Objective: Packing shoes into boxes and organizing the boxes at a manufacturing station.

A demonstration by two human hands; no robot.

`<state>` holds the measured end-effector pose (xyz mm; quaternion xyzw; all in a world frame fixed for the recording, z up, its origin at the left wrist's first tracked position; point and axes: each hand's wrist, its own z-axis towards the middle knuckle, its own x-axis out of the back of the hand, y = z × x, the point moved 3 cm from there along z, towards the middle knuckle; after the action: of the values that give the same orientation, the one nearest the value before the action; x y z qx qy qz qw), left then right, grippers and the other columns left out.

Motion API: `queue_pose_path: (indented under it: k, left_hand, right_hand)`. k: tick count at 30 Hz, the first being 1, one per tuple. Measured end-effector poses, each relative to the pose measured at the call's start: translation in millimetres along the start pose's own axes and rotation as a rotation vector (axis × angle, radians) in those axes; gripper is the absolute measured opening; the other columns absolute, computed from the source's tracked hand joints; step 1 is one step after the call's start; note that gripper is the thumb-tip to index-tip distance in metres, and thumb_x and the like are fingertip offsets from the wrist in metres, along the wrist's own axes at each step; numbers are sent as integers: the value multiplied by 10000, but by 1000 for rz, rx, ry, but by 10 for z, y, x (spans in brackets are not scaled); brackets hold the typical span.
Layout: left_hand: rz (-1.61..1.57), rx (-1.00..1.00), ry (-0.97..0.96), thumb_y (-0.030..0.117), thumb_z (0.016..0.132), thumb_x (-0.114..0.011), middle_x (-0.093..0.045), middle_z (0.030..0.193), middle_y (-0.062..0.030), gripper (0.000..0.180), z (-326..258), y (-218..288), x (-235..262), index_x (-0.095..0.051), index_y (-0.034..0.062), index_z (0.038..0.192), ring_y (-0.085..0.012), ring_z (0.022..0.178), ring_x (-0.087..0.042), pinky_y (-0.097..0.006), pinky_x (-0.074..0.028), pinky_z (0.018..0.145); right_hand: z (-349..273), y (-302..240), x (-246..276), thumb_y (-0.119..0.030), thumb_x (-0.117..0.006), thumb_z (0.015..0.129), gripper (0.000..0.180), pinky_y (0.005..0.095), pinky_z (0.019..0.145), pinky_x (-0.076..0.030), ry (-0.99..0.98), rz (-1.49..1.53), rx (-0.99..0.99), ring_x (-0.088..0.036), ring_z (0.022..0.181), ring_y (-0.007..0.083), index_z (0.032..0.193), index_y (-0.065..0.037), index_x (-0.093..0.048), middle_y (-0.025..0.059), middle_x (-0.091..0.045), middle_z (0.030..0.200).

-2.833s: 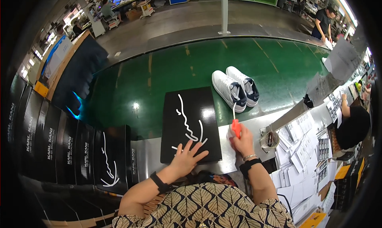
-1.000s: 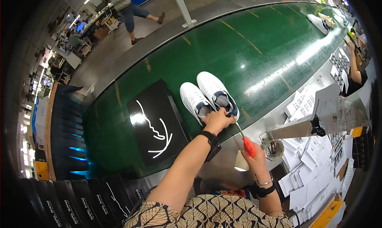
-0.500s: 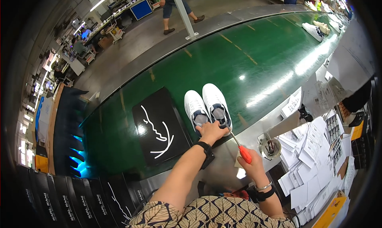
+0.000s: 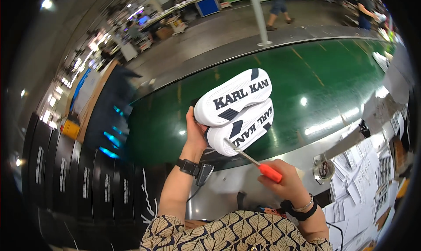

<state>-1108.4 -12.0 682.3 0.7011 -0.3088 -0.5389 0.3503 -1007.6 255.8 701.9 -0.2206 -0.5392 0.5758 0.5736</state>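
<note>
Over the green conveyor belt [image 4: 302, 86], my left hand [image 4: 196, 132] grips a pair of white sneakers by the heel end, fingers partly hidden behind them. Both soles face me, white with dark lettering and dark patches. The upper sneaker [image 4: 239, 100] lies against the lower sneaker [image 4: 251, 125]. My right hand [image 4: 287, 181] is closed around the red handle of a slim metal-shafted tool [image 4: 270, 172]. Its shaft points up and left, with the tip at the heel of the lower sole; whether it touches cannot be made out.
Black shoe boxes [image 4: 83, 181] stand in a row at the lower left. Right of the metal ledge [image 4: 226, 183] are a glass jar [image 4: 323, 171] and piles of white papers [image 4: 357, 167]. A metal post [image 4: 259, 19] rises beyond the belt. People are in the background.
The sneakers have come up off the belt in my left hand and turned over, soles now showing. The tool's tip has gone from inside a shoe to the sole. The view has swung leftward.
</note>
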Motion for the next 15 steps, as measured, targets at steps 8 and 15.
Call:
queue_pose_path:
  k: [8,15]
  left_hand:
    - [-161,-399,68,541,907,-245,-506,1260,-97,640,-905,576,664,-444,58,1277,-242,1140,-484,-362,-375,964]
    - [-220,-531,159,482,911,-310,-541,1220,-83,557,-1171,689,970,-487,65,1235,-226,1103,-514,-351,-413,940]
  right_hand:
    - [489,242,-190,-137,-665,773,259,260,569,-448,131,118,-179,-535,607,111,1001,-31,-606,36,-589,716]
    - [517,202,-436,-173,-697,730,280,332,694,-486,107,122,-313,-612,750,254,968,-59,-602,78,-634,829]
